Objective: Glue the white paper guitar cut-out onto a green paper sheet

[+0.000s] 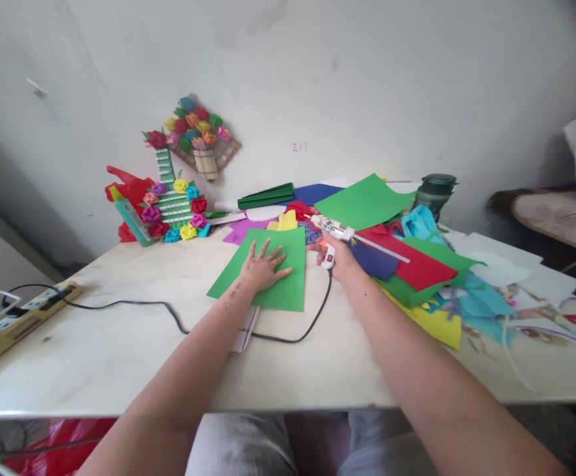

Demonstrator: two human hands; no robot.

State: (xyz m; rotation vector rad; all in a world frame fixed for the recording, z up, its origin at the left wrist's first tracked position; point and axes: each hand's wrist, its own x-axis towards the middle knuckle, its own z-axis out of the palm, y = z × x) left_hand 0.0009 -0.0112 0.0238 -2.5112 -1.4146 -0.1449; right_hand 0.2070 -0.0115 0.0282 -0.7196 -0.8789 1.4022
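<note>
My left hand (pixel 264 268) lies flat with spread fingers on a green sheet (pixel 288 291) in the middle of the table. Part of a white paper piece (pixel 245 334) shows under the sheet's near edge. To the right, my right hand (pixel 341 259) is wrapped round the handle of a white hot glue gun (pixel 331 228). Its nozzle points left, toward the far side of the green sheet, and a glue stick (pixel 384 246) sticks out of its back. A black cord (pixel 317 320) runs from the handle's base under my left forearm.
A yellow power strip (pixel 20 327) lies at the left edge. Paper-flower decorations (pixel 176 205) and a glue bottle (pixel 133 221) stand at the back left. Coloured sheets, including a red one (pixel 419 261), pile up on the right beside a dark green-lidded jar (pixel 434 193).
</note>
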